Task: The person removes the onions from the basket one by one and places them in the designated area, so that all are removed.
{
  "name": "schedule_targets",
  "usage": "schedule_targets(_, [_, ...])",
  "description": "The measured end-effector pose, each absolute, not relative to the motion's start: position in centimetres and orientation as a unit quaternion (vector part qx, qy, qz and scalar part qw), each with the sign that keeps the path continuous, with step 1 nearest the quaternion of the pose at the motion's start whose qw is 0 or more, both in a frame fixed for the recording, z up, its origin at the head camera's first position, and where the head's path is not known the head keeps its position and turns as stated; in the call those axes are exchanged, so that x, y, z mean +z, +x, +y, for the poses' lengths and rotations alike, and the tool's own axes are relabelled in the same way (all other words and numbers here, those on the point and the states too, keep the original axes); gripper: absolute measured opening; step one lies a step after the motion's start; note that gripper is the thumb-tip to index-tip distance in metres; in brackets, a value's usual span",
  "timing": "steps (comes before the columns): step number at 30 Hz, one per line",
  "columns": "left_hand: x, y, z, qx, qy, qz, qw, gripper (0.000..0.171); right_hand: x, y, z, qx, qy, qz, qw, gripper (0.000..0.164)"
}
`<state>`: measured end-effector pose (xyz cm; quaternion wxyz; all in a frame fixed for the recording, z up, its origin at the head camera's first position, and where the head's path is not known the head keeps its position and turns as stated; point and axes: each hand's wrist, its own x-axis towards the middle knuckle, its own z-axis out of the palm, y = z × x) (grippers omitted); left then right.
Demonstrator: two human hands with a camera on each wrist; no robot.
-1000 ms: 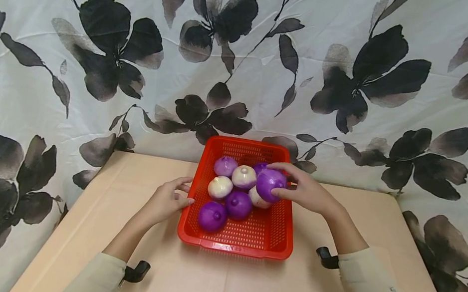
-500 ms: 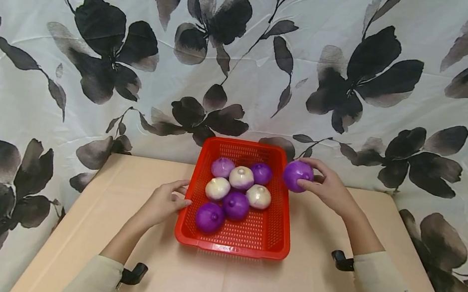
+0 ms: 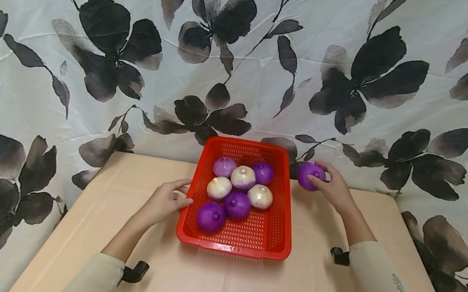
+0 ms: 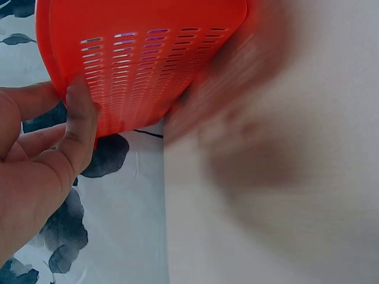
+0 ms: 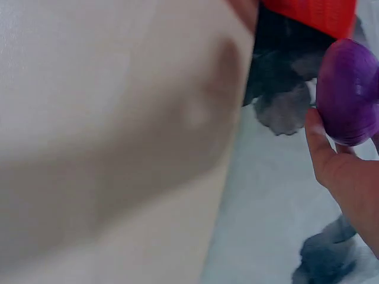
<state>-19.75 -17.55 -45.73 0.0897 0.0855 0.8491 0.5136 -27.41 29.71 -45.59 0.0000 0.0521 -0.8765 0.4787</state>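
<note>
A red plastic basket (image 3: 234, 244) with perforated walls holds several purple onions (image 3: 211, 217) and three pale, whitish onions (image 3: 260, 197). At its left rim my left hand (image 3: 165, 201) grips the side; in the left wrist view the thumb (image 4: 82, 118) lies against the slotted outer wall. To the right of the basket, by the far table edge, my right hand (image 3: 336, 189) holds another purple onion (image 3: 311, 176) between thumb and fingers. The right wrist view shows this onion (image 5: 346, 94) close up, partly cut off by the frame, with fingers under it.
The light wooden-toned table (image 3: 143, 264) has a far edge that meets a hanging white cloth (image 3: 291, 3) with dark flower prints. Black camera mounts sit at both wrists, the left mount (image 3: 135, 271) and the right mount (image 3: 339, 256).
My right hand has carried the purple onion from over the basket's right side out past the right rim, to the right and slightly back. The left hand has stayed at the left rim.
</note>
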Motion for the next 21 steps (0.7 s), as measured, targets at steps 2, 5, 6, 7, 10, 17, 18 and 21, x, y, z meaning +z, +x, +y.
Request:
schedule_targets(2, [-45.7,-19.7,-17.6,0.515,0.086,0.848,0.088,0.060,-46.4,-28.0,29.6,0.475,0.044,-0.879,-0.003,0.066])
schedule_targets(5, [-45.7,-19.7,-17.7,0.517,0.090,0.847,0.087,0.060,-47.5,-28.5,29.4,0.470,0.025,-0.882,-0.017,0.068])
schedule_targets(6, [-45.7,-19.6,-17.7,0.517,0.091,0.847,0.086,0.060,-47.9,-28.6,29.3,0.468,0.018,-0.883,-0.021,0.069])
schedule_targets(7, [-45.7,-19.7,-17.6,0.517,0.092,0.847,0.085,0.060,-48.2,-28.7,29.3,0.467,0.011,-0.884,-0.024,0.070])
schedule_targets(10, [-45.7,-19.7,-17.6,0.519,0.094,0.846,0.084,0.061,-49.1,-29.1,29.1,0.465,-0.003,-0.885,-0.027,0.069])
schedule_targets(17, [-45.6,-19.7,-17.5,0.521,0.089,0.844,0.088,0.061,-50.3,-29.4,28.7,0.451,-0.020,-0.891,-0.035,0.063])
schedule_targets(18, [-45.6,-19.7,-17.5,0.521,0.088,0.845,0.088,0.061,-50.5,-29.4,28.6,0.452,-0.021,-0.891,-0.036,0.063])
schedule_targets(21, [-45.6,-19.7,-17.6,0.519,0.086,0.845,0.089,0.062,-50.8,-29.3,28.3,0.465,-0.025,-0.884,-0.039,0.062])
